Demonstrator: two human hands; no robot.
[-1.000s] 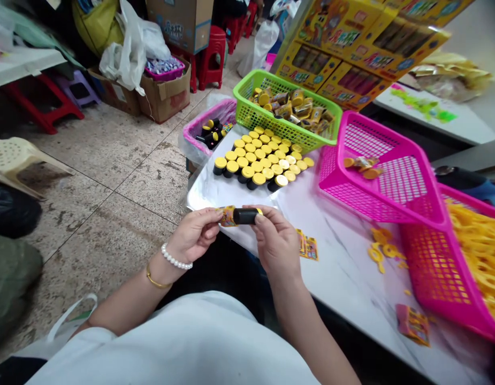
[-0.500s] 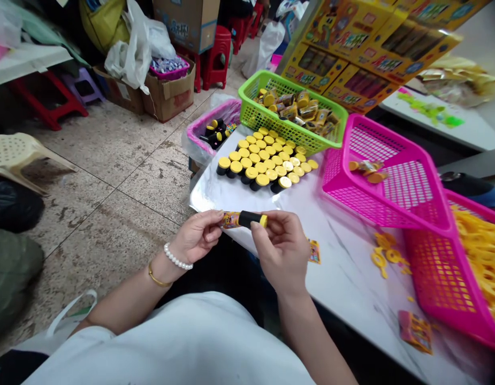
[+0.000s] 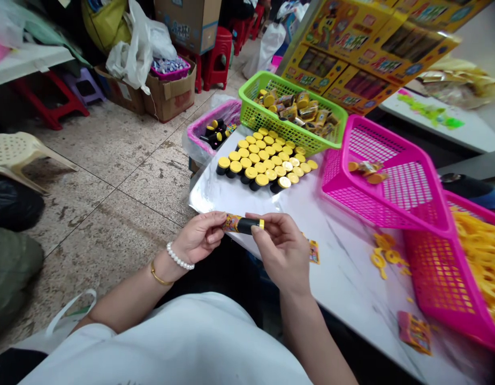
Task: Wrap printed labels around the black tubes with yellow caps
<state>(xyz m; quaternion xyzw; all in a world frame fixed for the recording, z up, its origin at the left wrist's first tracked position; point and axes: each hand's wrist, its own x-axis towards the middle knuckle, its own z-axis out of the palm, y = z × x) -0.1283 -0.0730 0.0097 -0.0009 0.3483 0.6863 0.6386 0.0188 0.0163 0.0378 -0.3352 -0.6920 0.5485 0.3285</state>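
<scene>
Between my two hands is a small black tube (image 3: 248,225) with a yellow cap, lying almost level above the table's near edge. My right hand (image 3: 286,251) grips it by the capped end, thumb in front and fingers behind. A printed orange-and-yellow wrapper sleeve (image 3: 231,223) sits at the tube's other end, and my left hand (image 3: 204,233) pinches its outer edge between thumb and fingertips. How far the sleeve reaches over the tube I cannot tell. Beyond my hands, several black tubes with yellow caps (image 3: 270,155) stand upright in close rows.
A green basket (image 3: 291,128) holds wrapped tubes. Beside it stands a pink basket (image 3: 391,208) with a few pieces; another pink basket (image 3: 435,267) holds yellow plastic parts. Loose yellow rings (image 3: 386,256) and printed wrappers (image 3: 414,332) lie on the table (image 3: 343,289). Stacked yellow boxes (image 3: 351,43) rise behind.
My hands have come slightly closer together, the left a little to the right. The tube's capped end has shifted slightly left, and the sleeve and tube now line up more closely.
</scene>
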